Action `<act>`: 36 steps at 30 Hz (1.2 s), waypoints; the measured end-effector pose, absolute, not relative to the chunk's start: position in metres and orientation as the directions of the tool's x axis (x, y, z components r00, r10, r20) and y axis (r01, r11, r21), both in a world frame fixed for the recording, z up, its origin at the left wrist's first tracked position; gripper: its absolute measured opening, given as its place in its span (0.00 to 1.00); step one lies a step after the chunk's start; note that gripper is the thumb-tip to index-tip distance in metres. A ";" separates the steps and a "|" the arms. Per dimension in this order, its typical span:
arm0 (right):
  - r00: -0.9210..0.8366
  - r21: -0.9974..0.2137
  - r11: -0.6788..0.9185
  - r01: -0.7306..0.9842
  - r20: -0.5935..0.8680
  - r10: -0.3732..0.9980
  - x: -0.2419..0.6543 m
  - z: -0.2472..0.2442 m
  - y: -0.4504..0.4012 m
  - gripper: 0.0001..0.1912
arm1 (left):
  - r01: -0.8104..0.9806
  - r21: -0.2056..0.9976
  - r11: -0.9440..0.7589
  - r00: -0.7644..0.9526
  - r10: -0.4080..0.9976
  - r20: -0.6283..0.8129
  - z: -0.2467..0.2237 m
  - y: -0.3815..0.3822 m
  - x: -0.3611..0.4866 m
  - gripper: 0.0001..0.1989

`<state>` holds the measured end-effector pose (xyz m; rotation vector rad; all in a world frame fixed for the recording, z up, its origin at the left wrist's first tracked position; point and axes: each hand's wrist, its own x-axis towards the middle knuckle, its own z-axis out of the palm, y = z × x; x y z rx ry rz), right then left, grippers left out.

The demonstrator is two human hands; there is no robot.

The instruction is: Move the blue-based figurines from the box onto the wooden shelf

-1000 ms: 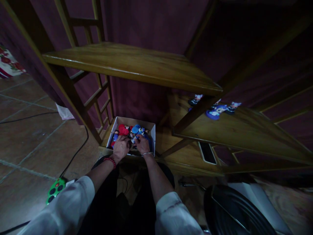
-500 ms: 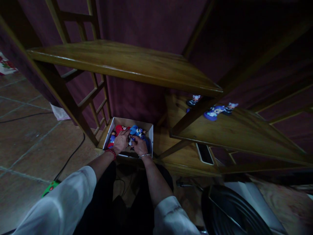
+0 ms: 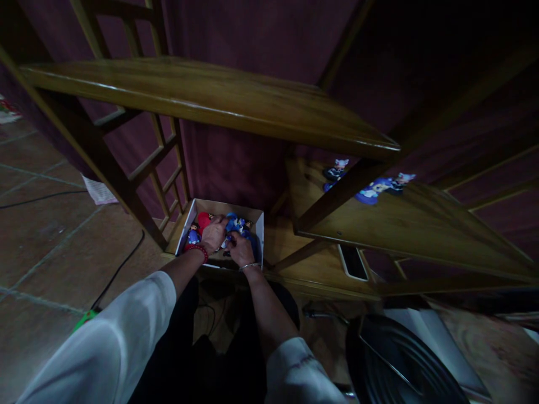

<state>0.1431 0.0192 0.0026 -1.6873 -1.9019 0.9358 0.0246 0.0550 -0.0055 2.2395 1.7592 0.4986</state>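
A shallow white-edged cardboard box (image 3: 260,238) on the low shelf holds several small toy figurines, among them a red one (image 3: 204,220), a purple one (image 3: 194,234) and a blue one (image 3: 238,224). Inside the box, my left hand (image 3: 214,234) reaches over the figurines with its fingers bent down; whatever is under them is hidden. Close beside it, my right hand (image 3: 241,251) is closed, its thumb and fingertips on a small dark blue and white figurine (image 3: 228,240), which is mostly covered.
On the middle wooden shelf (image 3: 400,224) to the right stand several more figurines (image 3: 373,191). A phone (image 3: 353,262) lies on the low shelf. An upper shelf board (image 3: 202,101) overhangs the box. A black ridged object (image 3: 400,359) is at lower right, and a cable (image 3: 120,269) runs across the floor.
My left hand has shifted slightly right and up within the box, uncovering more of the purple figurine. My right hand stays in about the same place. The camera view has tilted slightly.
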 end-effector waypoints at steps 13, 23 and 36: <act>-0.138 -0.756 -0.002 0.654 -0.122 0.983 0.143 -0.004 0.022 0.13 | 0.841 0.528 -0.116 0.077 0.992 0.095 -0.011 0.053 0.022 0.17; -0.053 -0.798 -0.109 0.593 -0.174 0.983 0.147 -0.007 0.023 0.13 | 0.758 0.640 -0.125 0.048 0.989 0.136 -0.007 0.040 0.017 0.18; -0.013 -0.739 -0.093 0.667 -0.136 0.991 0.148 -0.013 0.024 0.14 | 0.821 0.571 -0.002 -0.063 0.993 0.095 -0.009 0.018 0.009 0.12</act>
